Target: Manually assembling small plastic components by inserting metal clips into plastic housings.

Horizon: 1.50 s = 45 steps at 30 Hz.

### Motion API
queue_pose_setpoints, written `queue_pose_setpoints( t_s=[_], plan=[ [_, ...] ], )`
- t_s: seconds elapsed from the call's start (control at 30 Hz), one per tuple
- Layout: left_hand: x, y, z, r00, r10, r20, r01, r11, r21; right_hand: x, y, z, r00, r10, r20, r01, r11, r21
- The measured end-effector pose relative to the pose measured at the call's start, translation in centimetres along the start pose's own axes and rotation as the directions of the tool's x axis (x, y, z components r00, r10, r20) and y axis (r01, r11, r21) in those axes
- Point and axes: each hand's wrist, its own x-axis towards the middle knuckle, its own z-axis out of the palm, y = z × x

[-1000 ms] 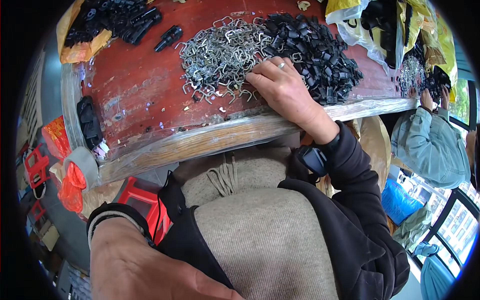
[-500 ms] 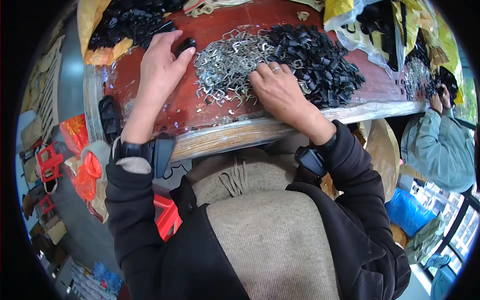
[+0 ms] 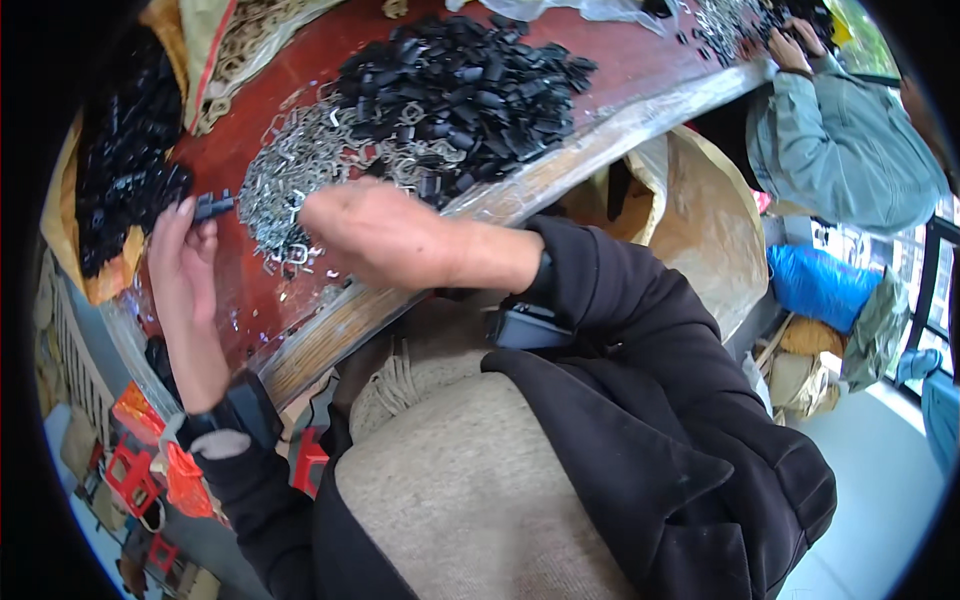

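My left hand holds a small black plastic piece at its fingertips, above the red table top. My right hand hovers palm down over the near edge of a pile of silver metal clips; whether its fingers hold a clip is hidden. Behind the clips lies a large heap of black plastic pieces. Both arms wear black sleeves.
A yellow sack of more black pieces sits at the left. The table's wooden edge runs diagonally. Another person in a grey-blue jacket works at the far right end. Sacks and a blue bag lie on the floor.
My left hand came up from my lap to the black pieces and now holds one. My right hand lifted off the clip pile and drew toward the table edge. The view has tilted.
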Motion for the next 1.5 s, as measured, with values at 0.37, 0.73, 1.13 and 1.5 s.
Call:
queue_pose_setpoints(
  t_s=[0.37,0.73,1.13,1.5],
  plan=[
    [-8.5,-4.5,3.6,0.861,-0.364,0.356,0.386,0.923,0.009,-1.4,-1.9,0.1,0.973,0.014,-0.231,0.038,0.975,0.219],
    [-9.0,-4.6,5.5,0.951,-0.137,0.279,0.162,0.984,-0.069,-1.9,-2.0,-0.4,0.941,0.333,-0.061,-0.246,0.798,0.55],
    [-9.5,-5.3,5.0,0.95,0.15,0.273,-0.185,0.977,0.108,-2.4,-2.3,0.6,0.927,0.372,0.032,-0.271,0.61,0.745],
    [-10.3,-4.5,6.7,0.976,-0.064,0.208,0.067,0.998,-0.009,-3.0,-1.9,0.4,0.96,0.075,-0.27,0.017,0.946,0.323]
  ],
)
